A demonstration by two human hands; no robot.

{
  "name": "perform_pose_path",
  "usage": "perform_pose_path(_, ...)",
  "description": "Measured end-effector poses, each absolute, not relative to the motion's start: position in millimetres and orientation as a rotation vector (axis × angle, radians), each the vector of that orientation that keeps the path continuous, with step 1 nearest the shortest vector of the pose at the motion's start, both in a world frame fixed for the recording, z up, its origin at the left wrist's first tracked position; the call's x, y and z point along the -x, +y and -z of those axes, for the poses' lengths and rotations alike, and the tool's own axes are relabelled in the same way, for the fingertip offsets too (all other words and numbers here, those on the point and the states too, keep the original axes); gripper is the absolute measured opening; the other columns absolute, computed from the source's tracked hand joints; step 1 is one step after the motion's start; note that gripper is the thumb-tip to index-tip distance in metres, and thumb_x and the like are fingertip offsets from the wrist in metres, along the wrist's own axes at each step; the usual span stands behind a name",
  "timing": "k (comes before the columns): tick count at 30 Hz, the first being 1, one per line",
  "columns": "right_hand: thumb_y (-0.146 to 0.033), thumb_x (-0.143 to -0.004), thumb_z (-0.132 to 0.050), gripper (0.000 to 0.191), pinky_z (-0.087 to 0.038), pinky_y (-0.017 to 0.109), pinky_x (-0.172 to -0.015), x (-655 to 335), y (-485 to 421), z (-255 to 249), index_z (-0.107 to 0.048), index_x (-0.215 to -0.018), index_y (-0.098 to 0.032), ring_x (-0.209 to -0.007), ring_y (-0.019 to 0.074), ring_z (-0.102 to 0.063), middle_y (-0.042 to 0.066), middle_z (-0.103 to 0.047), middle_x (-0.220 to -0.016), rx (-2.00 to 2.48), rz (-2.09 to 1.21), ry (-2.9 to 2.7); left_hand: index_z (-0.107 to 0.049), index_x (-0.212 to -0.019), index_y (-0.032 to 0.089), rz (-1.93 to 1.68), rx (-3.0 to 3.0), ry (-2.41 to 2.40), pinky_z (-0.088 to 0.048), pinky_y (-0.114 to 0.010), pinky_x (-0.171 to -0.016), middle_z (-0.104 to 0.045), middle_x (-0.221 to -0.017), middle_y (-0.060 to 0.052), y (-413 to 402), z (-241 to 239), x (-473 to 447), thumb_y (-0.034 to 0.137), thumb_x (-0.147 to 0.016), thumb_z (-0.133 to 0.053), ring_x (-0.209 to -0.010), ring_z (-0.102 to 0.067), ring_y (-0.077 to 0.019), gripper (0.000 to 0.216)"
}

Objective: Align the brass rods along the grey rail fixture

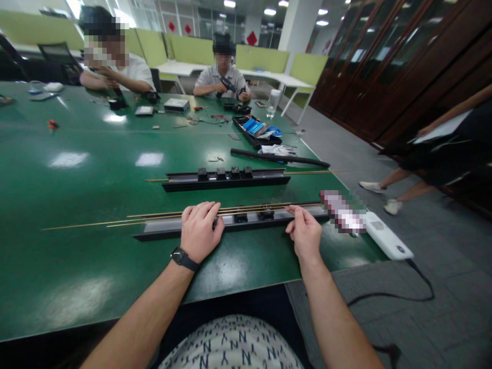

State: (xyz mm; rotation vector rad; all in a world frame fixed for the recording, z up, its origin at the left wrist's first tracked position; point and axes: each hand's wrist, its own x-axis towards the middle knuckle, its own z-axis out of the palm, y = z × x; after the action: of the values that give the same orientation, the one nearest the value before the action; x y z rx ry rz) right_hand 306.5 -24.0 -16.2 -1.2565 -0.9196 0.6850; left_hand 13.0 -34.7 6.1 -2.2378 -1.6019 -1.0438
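Observation:
In front of me a long black rail point(253, 225) with a pale inner face lies on the green table. Small black blocks point(241, 214) sit along it, and several thin brass rods point(154, 217) run lengthwise over it, jutting past its left end. My left hand point(200, 230) is closed over the rail and rods, its thumb on the near side. At the rods' right end, my right hand point(305, 230) has thumb and index finger pinched together on a brass rod; the exact contact is small and partly hidden.
Beyond lies a second black rail point(226, 182) with several black blocks. A black tube point(280, 158), gloves point(277, 149) and a tray of blue items point(257, 132) are farther back. To the right are a phone point(342, 211) and white power strip point(388, 236). Two people sit opposite; another walks at right.

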Motion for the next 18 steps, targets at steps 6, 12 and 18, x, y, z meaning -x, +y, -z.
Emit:
perform_pose_path(6, -0.061, -0.095, -0.068, 0.048, -0.03, 0.019, -0.033, -306.6, -24.3, 16.4, -0.078, -0.107, -0.016, -0.041, 0.0053, -0.053, 0.014, -0.081, -0.111, 1.263, -0.679, -0.922, -0.072, -0.126, 0.023, 1.05, 2.235, -1.592, -0.042, -0.049, -0.105, -0.079, -0.125, -0.009, -34.6, -6.6, -13.0, 0.025, -0.099, -0.059, -0.121, -0.07, -0.0298, 0.03)
perform_pose_path(12, -0.06, -0.096, -0.068, 0.046, -0.028, 0.02, -0.033, -305.9, -24.6, 15.1, -0.078, -0.106, -0.016, -0.041, 0.0058, -0.052, 0.014, -0.081, -0.11, 1.265, -0.679, -0.913, -0.072, -0.127, 0.023, 1.054, 2.233, -1.599, -0.041, -0.049, -0.106, -0.078, -0.126, -0.009, -34.8, -6.4, -13.1, 0.024, -0.099, -0.059, -0.122, -0.07, -0.0297, 0.031)
perform_pose_path(18, -0.062, -0.095, -0.066, 0.049, -0.031, 0.021, -0.034, -306.6, -23.8, 15.2, -0.078, -0.107, -0.016, -0.041, 0.0065, -0.054, 0.015, -0.081, -0.112, 1.282, -0.667, -0.929, -0.072, -0.128, 0.024, 1.066, 2.248, -1.614, -0.041, -0.049, -0.107, -0.078, -0.127, -0.009, -34.4, -5.6, -12.8, 0.024, -0.098, -0.059, -0.123, -0.07, -0.0304, 0.033)
